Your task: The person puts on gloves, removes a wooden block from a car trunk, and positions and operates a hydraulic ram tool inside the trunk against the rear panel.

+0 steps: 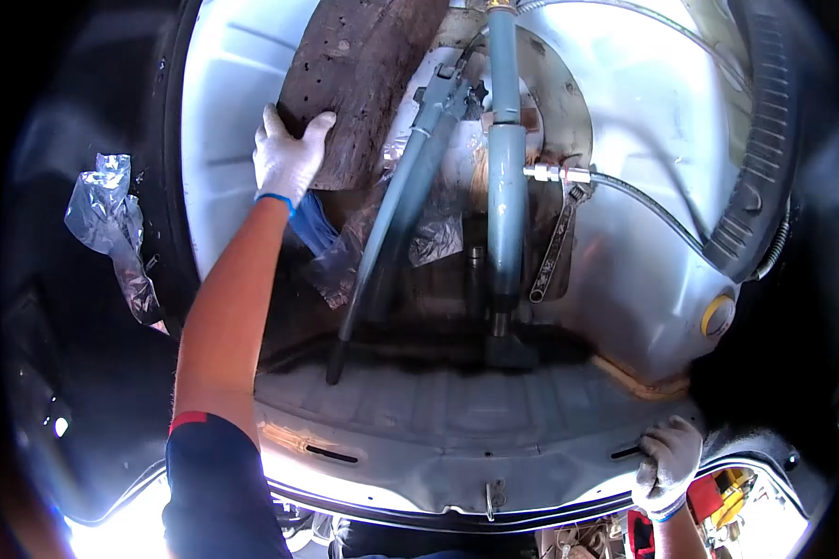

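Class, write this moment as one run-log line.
left hand: open against wooden block | right hand: curled at metal sill | blue cylinder: hose attached | wrench: beside cylinder

Wooden block (359,79): thick, brown, rough-faced, pitted with small dark holes
Block's pose: lying lengthwise, slanting rightward toward its far end, which runs out of view
Block's place: left of middle in the trunk (228,102), near end well apart from the sill
Sill (410,461): grey metal, gently curved, slotted on both sides, running across the trunk's near edge
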`<action>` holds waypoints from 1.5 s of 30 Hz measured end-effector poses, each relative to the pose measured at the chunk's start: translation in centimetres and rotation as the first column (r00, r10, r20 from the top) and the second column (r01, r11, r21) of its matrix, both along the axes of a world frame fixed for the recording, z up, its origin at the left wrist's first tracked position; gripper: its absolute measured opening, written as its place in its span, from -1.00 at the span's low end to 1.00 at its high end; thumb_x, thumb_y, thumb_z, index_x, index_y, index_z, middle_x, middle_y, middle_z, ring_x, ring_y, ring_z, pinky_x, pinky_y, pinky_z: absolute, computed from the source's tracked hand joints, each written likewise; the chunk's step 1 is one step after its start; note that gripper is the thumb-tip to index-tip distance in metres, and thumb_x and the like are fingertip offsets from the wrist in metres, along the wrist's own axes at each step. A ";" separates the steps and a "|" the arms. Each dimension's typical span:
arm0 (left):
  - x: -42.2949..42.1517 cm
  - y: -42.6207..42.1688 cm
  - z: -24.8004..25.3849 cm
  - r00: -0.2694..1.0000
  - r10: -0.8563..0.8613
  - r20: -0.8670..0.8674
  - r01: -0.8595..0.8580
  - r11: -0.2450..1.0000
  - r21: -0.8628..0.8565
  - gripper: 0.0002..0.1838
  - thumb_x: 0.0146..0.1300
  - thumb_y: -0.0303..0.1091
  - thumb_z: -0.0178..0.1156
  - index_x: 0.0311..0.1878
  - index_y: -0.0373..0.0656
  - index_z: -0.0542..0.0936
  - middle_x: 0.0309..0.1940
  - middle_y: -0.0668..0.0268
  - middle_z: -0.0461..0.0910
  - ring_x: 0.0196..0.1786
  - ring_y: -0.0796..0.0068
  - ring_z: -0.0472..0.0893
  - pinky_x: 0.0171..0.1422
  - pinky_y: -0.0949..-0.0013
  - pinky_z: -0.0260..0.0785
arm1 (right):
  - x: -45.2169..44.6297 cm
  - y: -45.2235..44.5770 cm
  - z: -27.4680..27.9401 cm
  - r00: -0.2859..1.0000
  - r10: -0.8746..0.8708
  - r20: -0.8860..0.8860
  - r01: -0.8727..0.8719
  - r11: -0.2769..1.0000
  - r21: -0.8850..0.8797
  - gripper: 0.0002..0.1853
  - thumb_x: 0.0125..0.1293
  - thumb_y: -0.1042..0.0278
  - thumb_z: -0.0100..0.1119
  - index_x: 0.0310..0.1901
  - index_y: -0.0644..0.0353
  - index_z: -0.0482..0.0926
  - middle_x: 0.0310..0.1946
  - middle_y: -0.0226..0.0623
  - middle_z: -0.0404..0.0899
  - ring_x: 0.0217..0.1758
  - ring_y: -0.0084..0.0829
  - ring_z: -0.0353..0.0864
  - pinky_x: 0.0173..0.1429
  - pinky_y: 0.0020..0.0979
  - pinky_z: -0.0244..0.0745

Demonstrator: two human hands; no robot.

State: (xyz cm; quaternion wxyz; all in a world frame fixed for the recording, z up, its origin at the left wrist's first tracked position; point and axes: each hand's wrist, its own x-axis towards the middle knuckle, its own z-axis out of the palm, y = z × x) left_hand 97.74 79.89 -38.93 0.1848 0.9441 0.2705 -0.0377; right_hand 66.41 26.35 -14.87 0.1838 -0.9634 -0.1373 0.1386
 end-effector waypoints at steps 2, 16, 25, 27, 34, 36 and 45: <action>-0.6 0.0 -1.7 0.993 -0.039 0.111 0.023 0.990 0.141 0.23 0.11 0.43 0.45 0.65 -0.25 0.26 0.47 -0.22 0.44 0.50 -0.25 0.47 0.59 -0.07 0.36 | 0.2 0.2 0.0 1.000 -0.011 -0.005 0.011 1.000 0.007 -0.64 0.51 0.03 0.08 -0.27 0.15 0.64 -0.32 -0.19 0.71 -0.19 -0.10 0.69 0.21 0.11 0.57; -1.2 0.1 -2.3 0.951 -0.121 0.284 0.069 0.980 0.185 0.00 0.21 0.25 0.47 0.53 -0.29 0.44 0.29 -0.19 0.57 0.34 -0.22 0.59 0.45 -0.08 0.45 | 20.9 13.4 -8.4 0.991 -0.003 -0.131 0.056 0.914 0.402 -0.88 0.34 0.60 0.28 -0.11 0.27 0.69 -0.29 -0.05 0.72 -0.19 -0.02 0.73 -0.01 -0.15 0.62; -1.7 0.0 -3.0 0.928 -0.169 0.333 0.095 0.970 0.226 -0.10 0.27 0.12 0.39 0.53 -0.28 0.41 0.32 -0.18 0.55 0.32 -0.26 0.57 0.44 -0.15 0.43 | 28.5 20.0 -20.1 0.994 -0.087 0.070 0.092 0.993 -0.079 -0.73 0.27 0.19 0.40 -0.13 0.18 0.66 -0.23 -0.04 0.69 -0.17 0.03 0.76 0.00 0.02 0.67; -2.1 -0.3 -2.9 0.929 -0.163 0.332 0.093 0.972 0.218 -0.10 0.26 0.10 0.38 0.54 -0.27 0.40 0.33 -0.18 0.54 0.33 -0.28 0.55 0.45 -0.16 0.40 | 28.8 20.5 -20.5 0.991 -0.101 0.083 0.106 0.993 -0.051 -0.74 0.27 0.16 0.39 -0.17 0.17 0.65 -0.23 -0.06 0.70 -0.18 0.03 0.77 -0.03 0.02 0.68; -2.4 -0.2 -2.8 0.897 -0.254 0.362 0.170 0.953 0.250 -0.10 0.25 0.04 0.38 0.55 -0.28 0.37 0.34 -0.21 0.51 0.32 -0.30 0.53 0.44 -0.18 0.39 | 34.8 18.0 -21.0 0.972 -0.073 0.222 0.016 0.968 0.251 -0.80 0.31 0.42 0.33 -0.05 0.14 0.64 -0.20 0.01 0.72 -0.15 0.09 0.75 -0.08 0.03 0.63; -2.4 -0.1 -2.7 0.896 -0.248 0.368 0.164 0.955 0.246 -0.10 0.25 0.04 0.38 0.55 -0.28 0.37 0.34 -0.22 0.51 0.31 -0.30 0.53 0.44 -0.18 0.39 | 37.3 19.3 -19.9 0.962 -0.049 0.270 -0.021 0.967 0.253 -0.77 0.31 0.42 0.33 0.00 0.14 0.64 -0.12 0.02 0.72 -0.09 0.09 0.74 -0.03 0.04 0.62; -2.4 -0.1 -2.8 0.899 -0.244 0.364 0.165 0.958 0.236 -0.10 0.22 0.00 0.39 0.54 -0.28 0.38 0.32 -0.24 0.51 0.28 -0.31 0.54 0.42 -0.19 0.40 | 47.0 27.5 -21.6 0.905 0.066 0.420 -0.122 0.987 0.106 -0.42 0.37 0.19 0.27 0.35 0.27 0.47 0.28 0.11 0.56 0.26 0.14 0.67 0.31 0.03 0.63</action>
